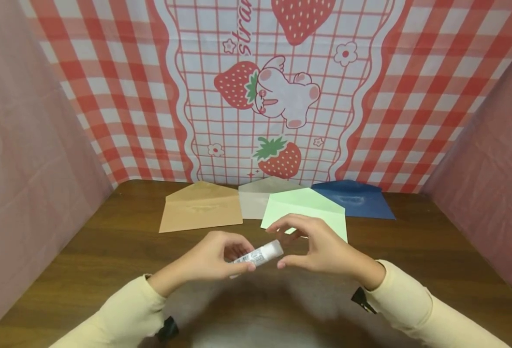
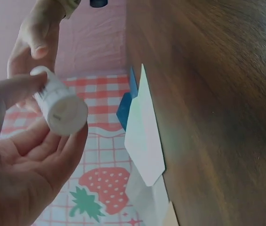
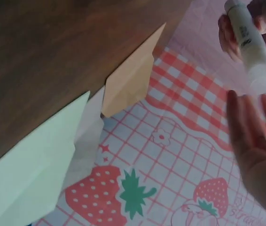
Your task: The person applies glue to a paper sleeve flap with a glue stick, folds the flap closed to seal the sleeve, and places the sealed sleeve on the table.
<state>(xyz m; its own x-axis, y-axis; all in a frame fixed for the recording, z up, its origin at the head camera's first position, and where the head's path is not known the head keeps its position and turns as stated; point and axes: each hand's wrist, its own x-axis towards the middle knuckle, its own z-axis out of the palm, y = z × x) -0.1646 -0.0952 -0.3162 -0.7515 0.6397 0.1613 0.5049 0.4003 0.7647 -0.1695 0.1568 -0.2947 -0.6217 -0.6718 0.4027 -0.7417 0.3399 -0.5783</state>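
My left hand [image 1: 210, 256] pinches a white glue stick [image 1: 262, 253] between thumb and fingers above the table. Its translucent cap end points up and right, toward my right hand [image 1: 321, 246]. That hand is apart from the glue stick, thumb and fingers spread around a gap near the cap. In the left wrist view the round base of the glue stick [image 2: 67, 113] faces the camera. Behind the hands lies a light green envelope [image 1: 310, 208] with its flap up, partly covered by the right hand and overlapping a grey envelope [image 1: 253, 200].
A tan envelope [image 1: 203, 215] lies at the back left and a blue envelope [image 1: 362, 200] at the back right, both with shiny marks. The wooden table [image 1: 108, 251] ends at a strawberry-print cloth [image 1: 360, 101]. Pink cloth [image 1: 34, 159] hangs at the sides.
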